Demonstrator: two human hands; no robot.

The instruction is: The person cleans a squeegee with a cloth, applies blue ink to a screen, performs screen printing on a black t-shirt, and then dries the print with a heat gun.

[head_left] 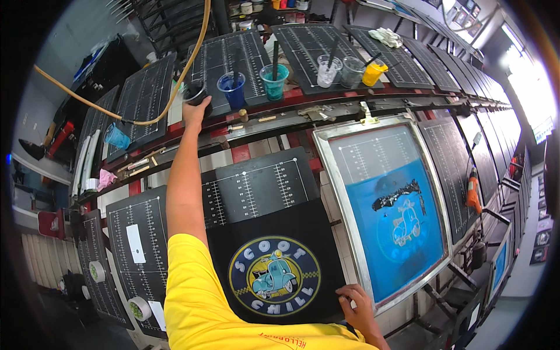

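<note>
My left arm reaches far across to a plastic cup of black ink, and my left hand is closed around its near side. The cup stands at the edge of a far black platen. A black shirt lies over the platen in front of me, with a round printed scooter design on it. At the shirt's lower right, my right hand hangs with loosely bent fingers, slightly apart, and nothing visible in them. Beside it stands a metal-framed print screen with blue mesh, a scooter stencil and a smear of black ink.
Cups of blue ink, teal ink and yellow ink line the far platens. A light-blue cup stands left. A yellow hose arcs near my left hand. Tape rolls rest on the left platens.
</note>
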